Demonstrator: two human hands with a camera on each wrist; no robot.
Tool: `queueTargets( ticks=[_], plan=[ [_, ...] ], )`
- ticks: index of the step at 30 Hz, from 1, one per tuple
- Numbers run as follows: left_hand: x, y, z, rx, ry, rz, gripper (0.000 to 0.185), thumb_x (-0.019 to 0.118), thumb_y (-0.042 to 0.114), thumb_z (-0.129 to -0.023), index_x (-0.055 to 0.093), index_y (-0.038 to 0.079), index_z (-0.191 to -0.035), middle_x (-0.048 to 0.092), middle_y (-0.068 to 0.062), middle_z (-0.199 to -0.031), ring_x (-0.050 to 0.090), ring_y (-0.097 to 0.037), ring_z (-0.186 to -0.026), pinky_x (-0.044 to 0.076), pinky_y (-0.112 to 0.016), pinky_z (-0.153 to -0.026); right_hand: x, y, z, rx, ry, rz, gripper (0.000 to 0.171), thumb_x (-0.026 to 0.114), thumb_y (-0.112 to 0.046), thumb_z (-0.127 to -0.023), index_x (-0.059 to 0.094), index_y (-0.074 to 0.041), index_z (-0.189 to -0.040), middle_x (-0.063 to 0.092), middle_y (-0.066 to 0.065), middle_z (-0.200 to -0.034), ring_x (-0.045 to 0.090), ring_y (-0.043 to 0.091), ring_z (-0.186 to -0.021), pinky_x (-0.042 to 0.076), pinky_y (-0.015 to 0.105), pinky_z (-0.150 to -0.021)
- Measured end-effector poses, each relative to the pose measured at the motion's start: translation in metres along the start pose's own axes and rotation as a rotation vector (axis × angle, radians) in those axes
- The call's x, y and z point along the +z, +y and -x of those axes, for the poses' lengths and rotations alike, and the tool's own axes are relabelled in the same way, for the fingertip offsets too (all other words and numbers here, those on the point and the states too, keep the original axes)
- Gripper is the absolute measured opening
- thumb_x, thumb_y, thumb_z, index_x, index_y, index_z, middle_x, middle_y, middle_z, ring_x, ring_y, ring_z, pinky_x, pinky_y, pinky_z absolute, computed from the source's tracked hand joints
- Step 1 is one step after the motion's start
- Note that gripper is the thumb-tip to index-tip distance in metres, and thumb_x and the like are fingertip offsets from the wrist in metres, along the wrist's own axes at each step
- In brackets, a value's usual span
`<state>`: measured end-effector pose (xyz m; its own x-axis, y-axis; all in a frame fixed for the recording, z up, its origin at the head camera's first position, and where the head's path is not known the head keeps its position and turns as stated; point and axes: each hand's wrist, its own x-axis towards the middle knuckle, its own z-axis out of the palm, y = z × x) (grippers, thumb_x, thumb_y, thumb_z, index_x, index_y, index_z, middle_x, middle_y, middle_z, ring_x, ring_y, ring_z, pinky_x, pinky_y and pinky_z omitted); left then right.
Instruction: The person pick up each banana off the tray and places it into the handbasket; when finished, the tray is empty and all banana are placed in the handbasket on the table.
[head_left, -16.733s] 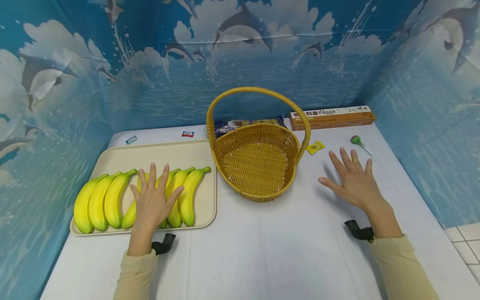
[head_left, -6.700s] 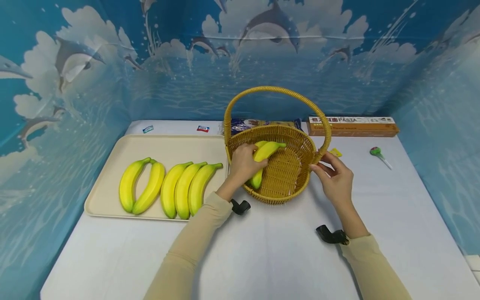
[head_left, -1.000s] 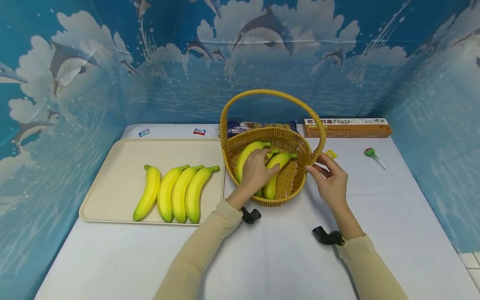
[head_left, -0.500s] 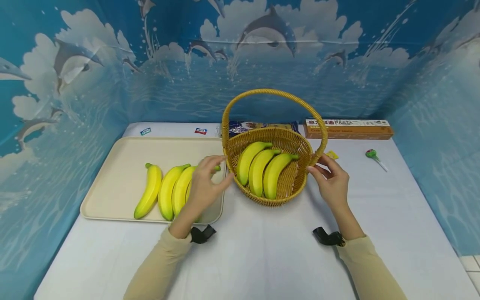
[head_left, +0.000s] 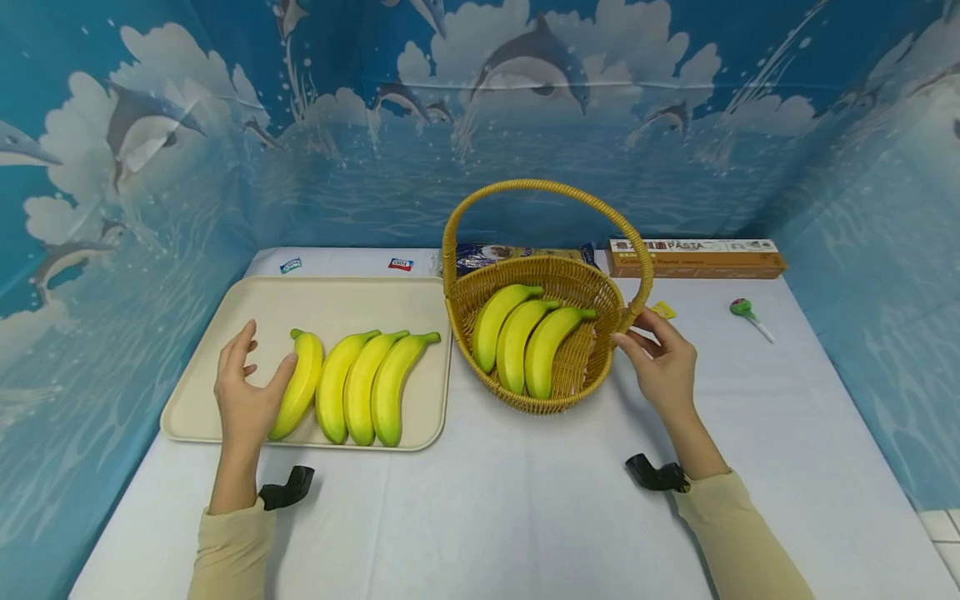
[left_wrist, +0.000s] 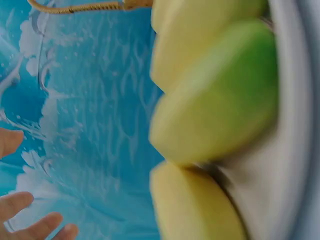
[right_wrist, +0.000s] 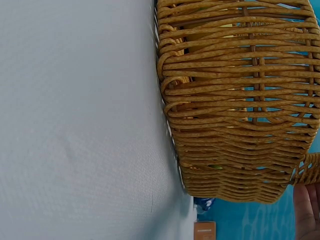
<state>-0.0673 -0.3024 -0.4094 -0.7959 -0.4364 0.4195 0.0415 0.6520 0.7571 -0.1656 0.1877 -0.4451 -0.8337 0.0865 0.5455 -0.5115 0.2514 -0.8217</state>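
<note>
In the head view my left hand [head_left: 249, 392] hovers over the tray's left part, thumb and fingers spread apart and holding nothing. The thumb is beside the leftmost yellow banana [head_left: 302, 383]; I cannot tell whether they touch. Three more bananas [head_left: 358, 387] lie side by side to its right on the cream tray [head_left: 360, 304]. My right hand [head_left: 663, 367] pinches the wicker basket [head_left: 579, 358] where its handle meets the right rim. Inside the basket lie three bananas [head_left: 519, 342]. The right wrist view shows the basket's woven side [right_wrist: 235, 110], with some fingers [right_wrist: 304, 210] at its rim.
Behind the basket lie a dark blue packet [head_left: 480, 254] and a pasta box [head_left: 697, 260]. A lollipop [head_left: 750, 317] and a yellow wrapper [head_left: 663, 309] are to the right. Two small wrapped sweets, one green [head_left: 290, 265] and one red [head_left: 401, 264], lie behind the tray.
Several bananas have left the tray, and three now lie in the formerly empty basket. Most recently my left hand let go of the third and swung left over the tray. My right hand keeps its grip.
</note>
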Motion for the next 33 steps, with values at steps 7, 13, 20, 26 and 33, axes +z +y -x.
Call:
queueTargets(
  ticks=[7, 13, 20, 26, 33],
  plan=[
    [0.000, -0.026, 0.007, -0.104, -0.089, -0.018, 0.066, 0.069, 0.015, -0.088, 0.043, 0.010, -0.148, 0.044, -0.017, -0.147, 0.044, -0.032, -0.127, 0.033, -0.033, -0.092, 0.000, -0.001, 0.001, 0.006, 0.004, 0.010, 0.046, 0.072, 0.013, -0.079, 0.062, 0.009, -0.124, 0.066, 0.026, -0.107, 0.063, -0.003, -0.099, 0.052, 0.013, -0.083],
    [0.009, -0.047, 0.009, -0.202, -0.194, -0.039, 0.065, 0.068, 0.018, -0.091, 0.040, 0.003, -0.148, 0.040, -0.022, -0.148, 0.042, -0.036, -0.128, 0.037, -0.050, -0.101, 0.000, -0.001, 0.002, -0.006, 0.005, 0.009, 0.047, 0.072, 0.013, -0.078, 0.063, 0.007, -0.124, 0.066, 0.027, -0.106, 0.063, -0.002, -0.099, 0.053, 0.013, -0.083],
    [0.019, -0.061, 0.011, -0.244, -0.284, -0.121, 0.057, 0.067, 0.023, -0.093, 0.048, -0.003, -0.141, 0.055, -0.026, -0.132, 0.051, -0.037, -0.120, 0.040, -0.047, -0.107, -0.001, 0.000, 0.000, -0.003, 0.005, -0.009, 0.047, 0.071, 0.014, -0.079, 0.062, 0.008, -0.125, 0.064, 0.032, -0.107, 0.064, 0.001, -0.100, 0.053, 0.014, -0.083],
    [0.021, -0.064, 0.012, -0.254, -0.244, -0.141, 0.053, 0.069, 0.024, -0.091, 0.055, 0.002, -0.137, 0.064, -0.023, -0.119, 0.057, -0.026, -0.097, 0.038, -0.013, -0.076, 0.000, -0.003, -0.001, 0.006, 0.001, 0.001, 0.049, 0.070, 0.016, -0.078, 0.061, 0.009, -0.125, 0.064, 0.031, -0.110, 0.063, -0.004, -0.099, 0.052, 0.013, -0.083],
    [0.018, -0.053, 0.012, -0.225, -0.199, -0.137, 0.052, 0.070, 0.022, -0.090, 0.057, 0.002, -0.135, 0.065, -0.022, -0.119, 0.054, -0.020, -0.091, 0.035, -0.009, -0.070, 0.002, -0.029, -0.001, -0.008, -0.008, 0.021, 0.044, 0.068, 0.018, -0.079, 0.059, 0.016, -0.122, 0.062, 0.036, -0.107, 0.062, -0.006, -0.099, 0.053, 0.015, -0.083]
  ],
)
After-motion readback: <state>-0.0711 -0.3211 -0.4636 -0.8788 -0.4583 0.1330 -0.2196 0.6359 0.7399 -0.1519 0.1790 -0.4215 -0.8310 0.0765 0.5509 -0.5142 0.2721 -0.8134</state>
